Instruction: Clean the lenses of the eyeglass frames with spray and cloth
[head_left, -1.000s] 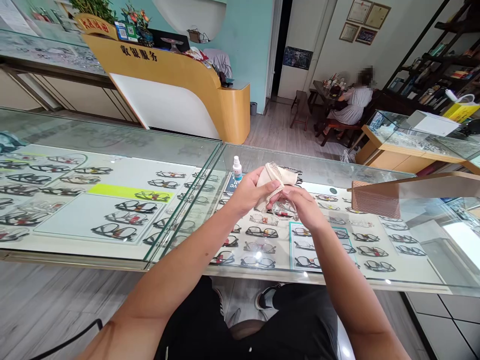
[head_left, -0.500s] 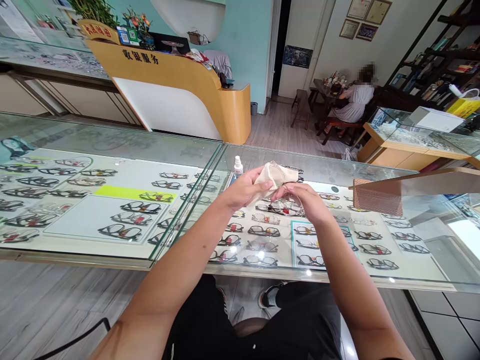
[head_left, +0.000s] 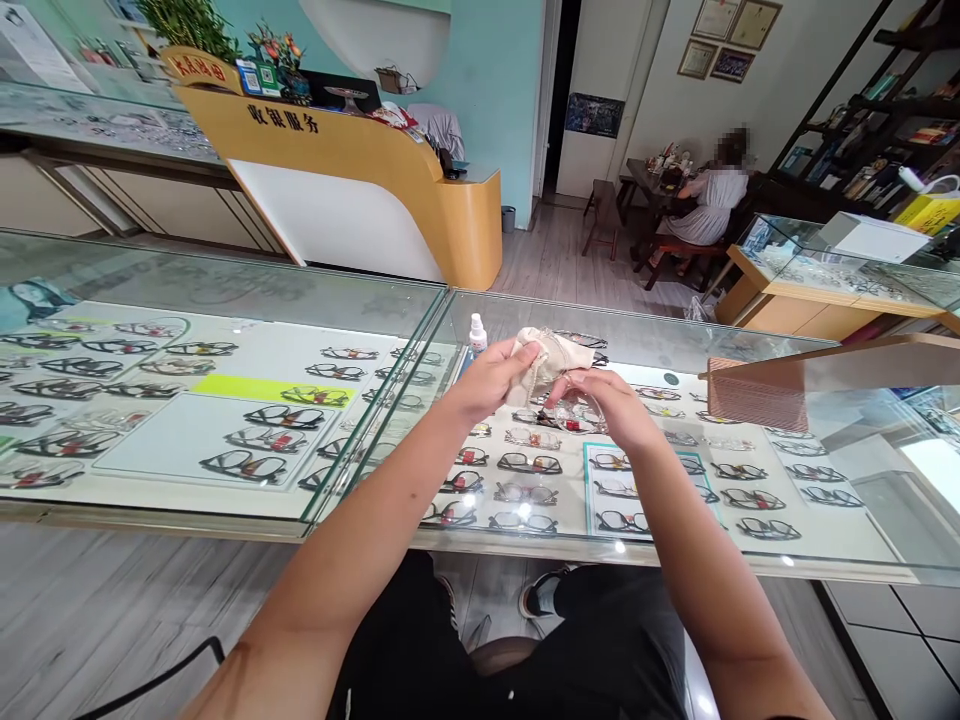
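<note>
A cream cloth is bunched in my left hand, its thumb pressed on top. My right hand grips a pair of thin-rimmed eyeglasses, partly hidden by cloth and fingers. One clear lens shows under the right fingers; the cloth covers the other part of the glasses. Both hands meet above the glass display counter. Just behind my left hand stands a small white spray bottle on the counter top.
Rows of eyeglasses lie under the counter glass. A brown board stands at the right. Beyond are a wooden cashier desk, another display case and a seated person at a table.
My left thumb and the cloth have shifted over the eyeglasses, with the cloth now folded more tightly around them. My right hand stays in nearly the same place.
</note>
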